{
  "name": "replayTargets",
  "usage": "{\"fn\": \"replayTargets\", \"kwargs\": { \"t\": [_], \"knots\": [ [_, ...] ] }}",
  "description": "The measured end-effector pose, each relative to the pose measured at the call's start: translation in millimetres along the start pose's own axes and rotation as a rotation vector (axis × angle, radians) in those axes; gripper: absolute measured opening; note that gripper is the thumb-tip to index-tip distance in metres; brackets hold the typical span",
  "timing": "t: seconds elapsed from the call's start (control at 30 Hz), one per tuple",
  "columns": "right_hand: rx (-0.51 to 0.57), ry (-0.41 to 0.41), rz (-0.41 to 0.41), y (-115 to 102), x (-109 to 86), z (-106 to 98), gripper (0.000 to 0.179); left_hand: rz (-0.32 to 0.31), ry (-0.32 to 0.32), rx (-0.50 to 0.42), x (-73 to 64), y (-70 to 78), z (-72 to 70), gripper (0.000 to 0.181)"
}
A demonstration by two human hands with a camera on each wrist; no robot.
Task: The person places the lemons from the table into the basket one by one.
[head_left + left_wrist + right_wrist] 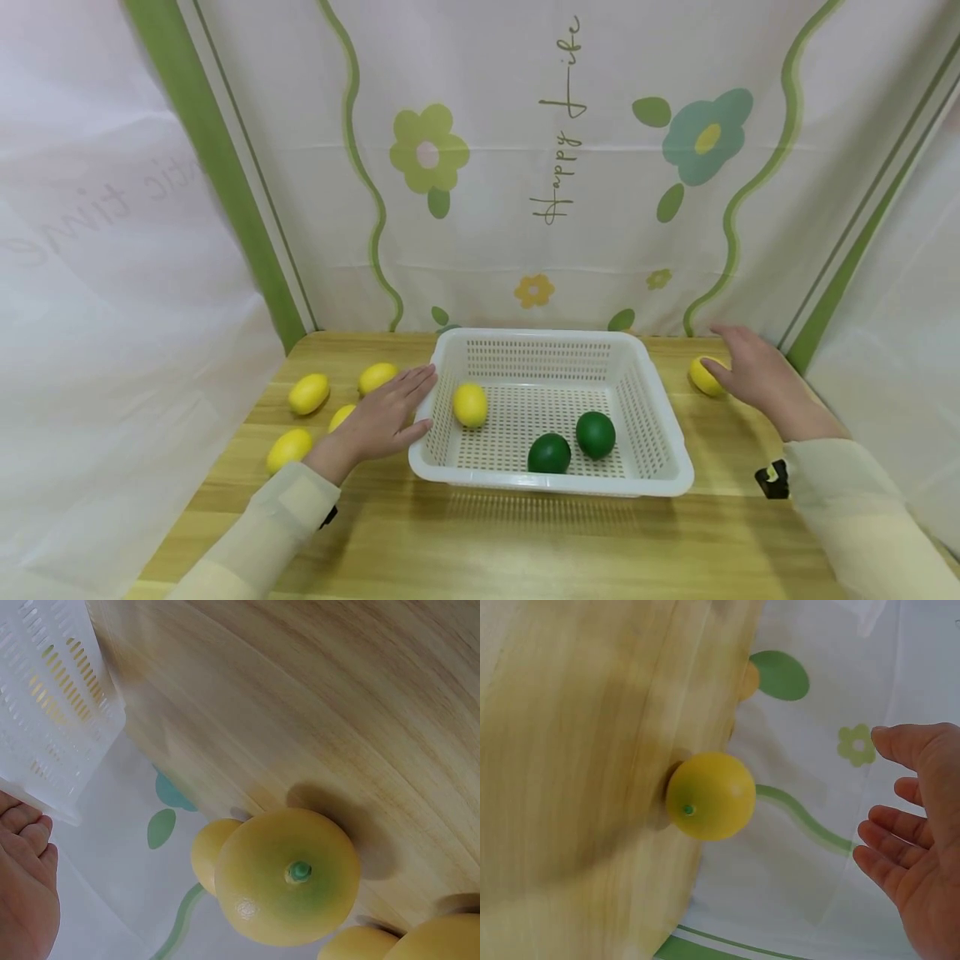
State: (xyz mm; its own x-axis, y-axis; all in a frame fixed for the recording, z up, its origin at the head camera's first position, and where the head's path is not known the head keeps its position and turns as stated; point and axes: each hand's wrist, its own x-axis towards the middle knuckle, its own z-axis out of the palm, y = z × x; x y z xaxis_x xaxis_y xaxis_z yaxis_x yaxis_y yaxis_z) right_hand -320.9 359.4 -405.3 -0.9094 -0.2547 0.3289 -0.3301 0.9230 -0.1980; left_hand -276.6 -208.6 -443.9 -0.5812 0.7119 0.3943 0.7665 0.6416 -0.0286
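My left hand [385, 414] lies with straight fingers at the left rim of a white plastic basket [555, 481]. Inside the basket are one yellow lemon [470, 405] and two dark green round fruits, one [596, 435] toward the right and one [549, 454] by the front wall. Over on the right, my right hand [761, 379] hovers above a single lemon [705, 377], thumb and fingers spread. In the right wrist view that lemon [711, 796] sits on the table, apart from the fingers [900, 825]. Neither hand holds anything.
Several more lemons lie left of the basket, among them one [309, 393] at the back and one [289, 451] nearer, partly behind the left arm. The wooden table [525, 558] ends at a printed curtain [487, 242], with fabric walls on both sides.
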Motion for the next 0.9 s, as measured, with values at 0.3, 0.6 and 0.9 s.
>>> {"fn": "replayTargets", "kwargs": {
  "t": [0.3, 0.6, 0.9],
  "knots": [
    [0.004, 0.032, 0.03, 18, 1.1, 14, 0.059, 0.008, 0.003, -0.008, 0.5, -0.2, -0.3, 0.068],
    [0.077, -0.012, 0.076, 26, -0.1, 22, 0.062, 0.002, -0.003, 0.001, 0.7, -0.4, -0.3, 0.07],
    [0.111, -0.091, 0.105, 33, 1.4, 30, 0.067, -0.024, -0.043, -0.001, 0.0, -0.6, -0.6, 0.068]
  ]
}}
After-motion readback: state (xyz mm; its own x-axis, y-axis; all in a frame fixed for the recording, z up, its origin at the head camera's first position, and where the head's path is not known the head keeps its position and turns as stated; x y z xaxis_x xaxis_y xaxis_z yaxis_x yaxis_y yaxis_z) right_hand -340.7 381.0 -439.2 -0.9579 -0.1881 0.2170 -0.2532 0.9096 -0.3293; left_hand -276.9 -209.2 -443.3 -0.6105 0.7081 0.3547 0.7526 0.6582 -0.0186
